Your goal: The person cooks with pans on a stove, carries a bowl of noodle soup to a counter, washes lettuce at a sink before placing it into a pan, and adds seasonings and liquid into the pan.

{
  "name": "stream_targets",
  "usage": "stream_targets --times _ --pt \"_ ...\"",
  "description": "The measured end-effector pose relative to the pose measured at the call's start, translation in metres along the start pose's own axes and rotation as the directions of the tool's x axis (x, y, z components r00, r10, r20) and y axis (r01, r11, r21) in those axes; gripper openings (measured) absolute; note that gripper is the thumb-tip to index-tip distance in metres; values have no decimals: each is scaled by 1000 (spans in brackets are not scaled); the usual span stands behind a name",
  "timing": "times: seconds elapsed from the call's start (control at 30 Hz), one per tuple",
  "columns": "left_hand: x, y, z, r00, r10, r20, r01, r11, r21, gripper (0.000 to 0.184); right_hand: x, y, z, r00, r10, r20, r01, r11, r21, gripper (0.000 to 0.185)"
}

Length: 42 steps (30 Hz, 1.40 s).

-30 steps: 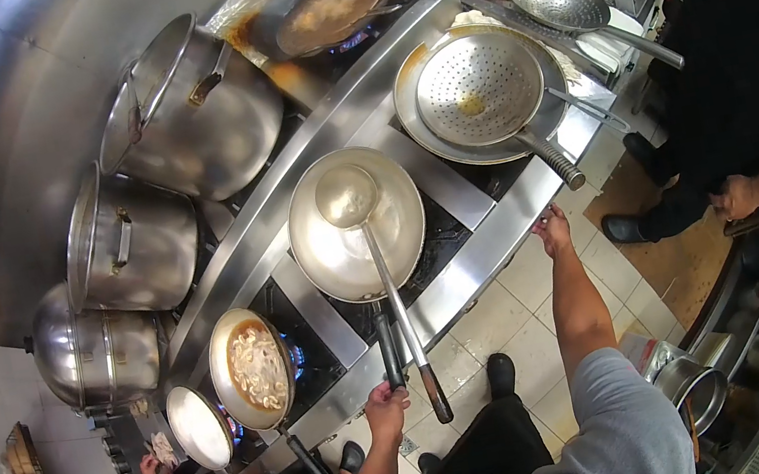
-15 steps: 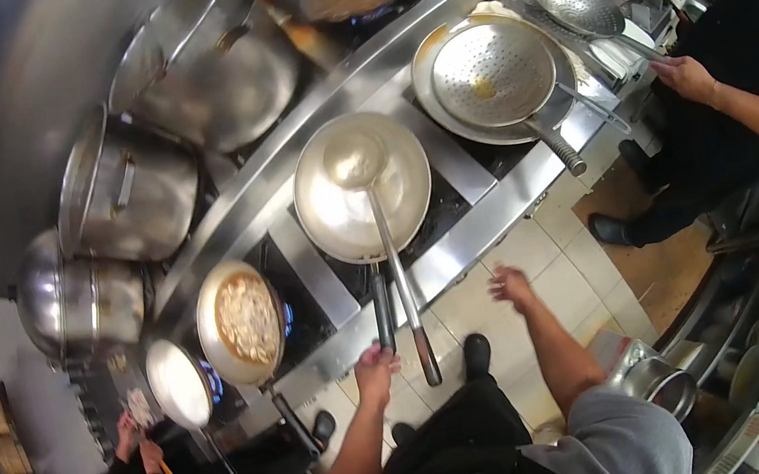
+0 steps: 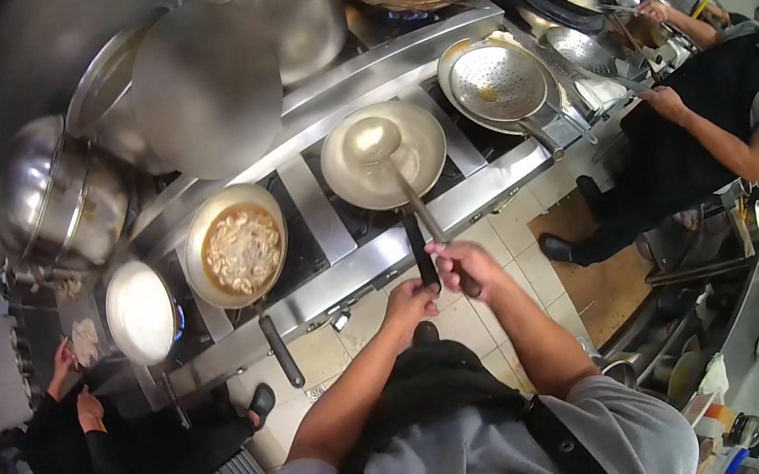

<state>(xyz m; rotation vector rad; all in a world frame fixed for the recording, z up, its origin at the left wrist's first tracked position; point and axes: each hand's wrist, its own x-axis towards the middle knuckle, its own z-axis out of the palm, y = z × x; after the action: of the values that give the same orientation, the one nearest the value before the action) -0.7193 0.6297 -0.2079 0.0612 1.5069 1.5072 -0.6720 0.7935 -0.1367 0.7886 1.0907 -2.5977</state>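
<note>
Silvery metal shines across the head view, where a wide pan (image 3: 370,185) sits on the stove (image 3: 320,209), between a smaller pan (image 3: 198,254) of pale pieces in brown liquid and a perforated strainer (image 3: 504,78). The left hand (image 3: 410,305) is curled around the end of the wide pan's black handle; the right hand (image 3: 466,268), fingers closed, grips a ladle (image 3: 373,140), its bowl within that pan's rim.

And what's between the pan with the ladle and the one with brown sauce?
In the head view, a flat steel strip lies between the ladle pan and the brown-sauce pan, with black stovetop on either side.
</note>
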Motion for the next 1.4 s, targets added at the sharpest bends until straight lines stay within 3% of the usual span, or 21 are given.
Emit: stream_targets --times 0.1,0.13,0.2,0.27,0.33,0.43,0.47,0.53,0.6,0.67,0.7,0.73,0.77,0.8,0.87,1.07,1.17,1.27,1.33,1.37,1.4 --pt "1 6 -8 990 -28 138 29 1000 -9 21 -27 -9 20 980 -170 -103 96 861 -499 19" --pt "5 7 -10 986 -60 154 63 998 -11 24 -36 -7 22 960 -264 -96 121 699 -705 20" --pt "17 0 -8 958 -176 227 135 974 183 36 -47 -1 7 847 -532 10 111 158 -981 23" --pt "26 -7 -2 944 -102 314 33 975 219 48 -69 0 27 823 -563 -76 210 426 -880 27" --pt "24 6 6 915 -114 387 -51 918 393 62 -82 -3 50 830 -557 -36 317 523 -791 30" --pt "21 7 6 947 -116 301 -161 638 753 85 -73 -27 104 766 -630 131 500 454 -738 30" --pt "2 9 3 943 53 328 -302 549 780 80 -61 -39 125 723 -668 179 529 368 -765 29" --pt "-60 47 -19 912 92 401 -333 735 590 69 -21 -72 159 642 -683 348 646 237 -725 28" --pt "-96 52 -49 904 145 402 -346 800 490 62 41 -108 200 455 -746 486 497 -240 -834 33" --pt "-138 59 -85 892 209 401 -370 848 379 56 82 -140 278 302 -750 588 511 -393 -764 39" --pt "-164 63 -105 915 252 314 -350 884 311 53 92 -153 319 323 -741 588 444 -430 -786 40" --pt "-185 61 -127 932 285 223 -335 912 237 50 104 -169 361 513 -704 491 345 -355 -869 39" --pt "-198 47 -152 925 352 140 -372 913 165 49 157 -184 378 271 -736 621 305 -546 -780 38" --pt "-212 29 -178 911 409 53 -412 906 97 48 168 -192 416 393 -700 597 227 -555 -800 40" --pt "-246 -2 -228 909 392 -141 -403 913 -60 48 232 -215 461 391 -651 651 118 -666 -737 41" --pt "-360 -77 -338 799 145 -584 -346 905 -248 42 309 -195 543 503 -678 536 48 -597 -801 38" --pt "-378 -111 -389 404 225 -887 -225 964 142 29 331 -187 550 523 -662 537 23 -619 -785 38" --pt "-376 -103 -443 113 517 -848 14 853 522 40 350 -187 553 535 -661 526 -45 -644 -764 40" --pt "-355 -113 -485 139 436 -889 148 879 454 49 354 -183 552 516 -667 537 -45 -648 -761 41" --pt "-343 -118 -504 145 434 -889 149 879 453 49 346 -178 563 650 -653 389 -144 -608 -781 47" --pt "-331 -123 -521 239 366 -900 154 900 407 49 348 -180 564 650 -655 385 -150 -608 -779 47"
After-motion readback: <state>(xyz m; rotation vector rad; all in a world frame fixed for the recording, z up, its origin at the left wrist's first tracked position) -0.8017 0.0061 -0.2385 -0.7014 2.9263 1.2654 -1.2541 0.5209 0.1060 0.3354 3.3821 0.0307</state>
